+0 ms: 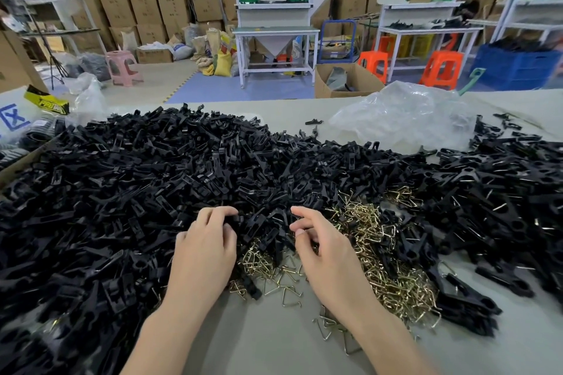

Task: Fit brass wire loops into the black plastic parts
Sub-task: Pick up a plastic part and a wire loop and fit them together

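On the left, a deep heap of black plastic parts [137, 176] spreads over the table [274, 344]. Our left hand [210, 243] is at its near edge, grip curled on one of them. Brass wire loops [380, 253] lie scattered centre-right. Our right hand [326, 253] is over them, fingers bent, and we cannot tell whether its grip holds anything.

Triangular brass wire loops [390, 277] lie piled amid a wide heap of black plastic parts [152, 176].
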Demonstrator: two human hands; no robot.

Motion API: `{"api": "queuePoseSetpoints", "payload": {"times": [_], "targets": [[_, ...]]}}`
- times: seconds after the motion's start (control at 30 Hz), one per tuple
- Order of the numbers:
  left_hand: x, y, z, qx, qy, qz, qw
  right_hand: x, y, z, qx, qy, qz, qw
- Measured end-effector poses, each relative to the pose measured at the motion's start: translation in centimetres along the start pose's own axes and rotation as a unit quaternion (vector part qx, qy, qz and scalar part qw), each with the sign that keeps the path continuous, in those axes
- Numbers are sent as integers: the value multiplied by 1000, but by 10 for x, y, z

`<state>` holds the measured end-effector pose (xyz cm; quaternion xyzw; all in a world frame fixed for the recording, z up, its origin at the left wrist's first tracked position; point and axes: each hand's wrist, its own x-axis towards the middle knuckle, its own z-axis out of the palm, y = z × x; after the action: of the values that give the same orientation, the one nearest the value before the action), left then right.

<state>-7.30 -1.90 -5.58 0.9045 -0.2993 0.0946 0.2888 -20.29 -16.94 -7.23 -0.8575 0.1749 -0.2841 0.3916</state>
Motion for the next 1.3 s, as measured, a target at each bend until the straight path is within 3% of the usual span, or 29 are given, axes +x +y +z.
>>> {"api": "queuePoseSetpoints", "payload": {"times": [0.4,0.53,0.7,0.93,1.13,1.3], "targets": [[-9,6,0,40,24,48,998,0,2,2,-7,-1,-6,1000],[-8,7,-1,66,-19,53,996,1,1,1,-5,-1,-9,1000],[-11,8,-1,24,-44,73,996,1,2,2,-4,-4,-8,1000],[-15,15,-3,16,38,52,998,1,0,1,2,-5,-6,1000],[-13,12,-9,-161,74,-23,984,-1,-4,-2,27,-8,-12,1000],[-20,36,-16,-342,27,14,939,0,-15,-6,149,-24,-7,988]]}}
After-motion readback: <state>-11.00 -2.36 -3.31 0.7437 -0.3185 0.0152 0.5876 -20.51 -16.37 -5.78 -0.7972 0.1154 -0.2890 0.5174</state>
